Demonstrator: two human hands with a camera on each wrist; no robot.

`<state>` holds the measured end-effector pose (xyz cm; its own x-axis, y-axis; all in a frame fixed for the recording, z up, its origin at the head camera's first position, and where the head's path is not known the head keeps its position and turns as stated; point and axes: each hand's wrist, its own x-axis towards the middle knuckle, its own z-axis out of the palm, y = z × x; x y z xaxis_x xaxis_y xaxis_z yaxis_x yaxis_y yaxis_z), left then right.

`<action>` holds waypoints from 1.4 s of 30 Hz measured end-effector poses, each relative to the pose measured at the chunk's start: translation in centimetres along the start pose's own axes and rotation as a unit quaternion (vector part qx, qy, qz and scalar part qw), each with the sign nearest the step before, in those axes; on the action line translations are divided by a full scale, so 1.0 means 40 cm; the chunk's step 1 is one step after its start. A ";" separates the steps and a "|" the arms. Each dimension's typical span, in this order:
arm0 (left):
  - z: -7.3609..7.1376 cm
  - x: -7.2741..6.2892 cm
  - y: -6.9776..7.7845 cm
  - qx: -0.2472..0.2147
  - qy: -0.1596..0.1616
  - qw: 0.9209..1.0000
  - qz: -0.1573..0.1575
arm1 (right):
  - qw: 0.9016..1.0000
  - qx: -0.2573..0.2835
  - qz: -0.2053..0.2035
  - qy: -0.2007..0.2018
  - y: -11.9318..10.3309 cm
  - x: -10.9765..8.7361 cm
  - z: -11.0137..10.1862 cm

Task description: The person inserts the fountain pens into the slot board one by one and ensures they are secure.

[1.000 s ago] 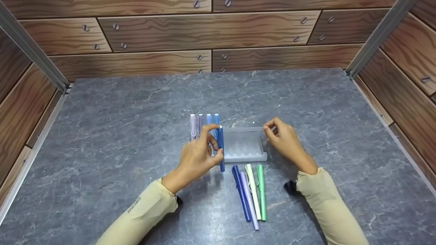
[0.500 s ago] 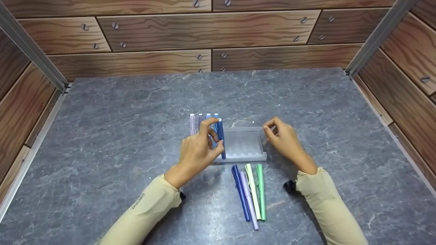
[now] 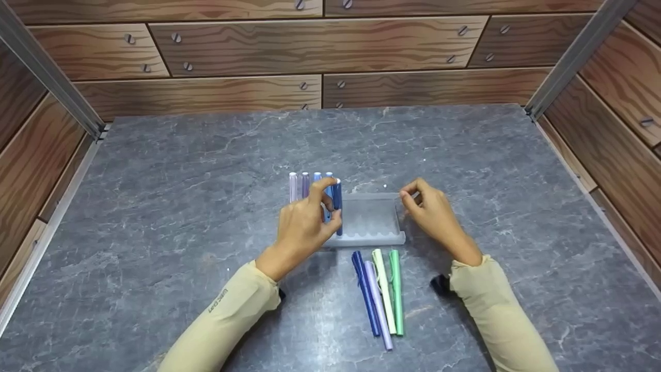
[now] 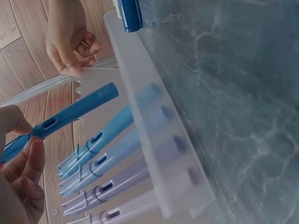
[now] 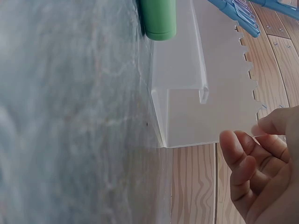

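My left hand (image 3: 304, 227) pinches a dark blue pen (image 4: 77, 112) by its cap end, between thumb and fingers. The pen slants over the frosted clear pen rack (image 3: 372, 240), its lower end near the rack's notched front strip in the head view. Lilac, purple, light blue and brighter blue pens (image 4: 112, 154) lie side by side in the rack's left part, partly hidden behind my left hand in the head view. At the rack's far right corner, my right hand (image 3: 431, 212) pinches the edge with thumb and forefinger, other fingers curled.
In front of the rack lie loose pens: a navy one (image 3: 365, 294), a lavender one (image 3: 378, 307), a pale yellow-green one (image 3: 384, 292) and a green one (image 3: 396, 294). The grey marbled table (image 3: 181, 181) ends at wood-patterned walls (image 3: 320, 46).
My left hand has moved the dark blue pen away from me, from across the rack's front edge to over the rack, and slightly right. The right hand has stayed at the corner.
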<state>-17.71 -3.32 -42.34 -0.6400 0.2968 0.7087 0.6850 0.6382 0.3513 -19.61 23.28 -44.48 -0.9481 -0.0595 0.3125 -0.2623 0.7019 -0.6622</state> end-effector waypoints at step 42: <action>0.026 0.027 0.006 0.087 -0.149 0.981 -0.083 | 1.000 0.001 -0.005 0.000 -0.002 -0.001 0.000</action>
<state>-18.62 -2.13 -42.11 -0.8289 0.3562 0.4313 0.5091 0.7998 0.3180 -19.56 23.23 -44.45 -0.9452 -0.0669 0.3194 -0.2726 0.7000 -0.6600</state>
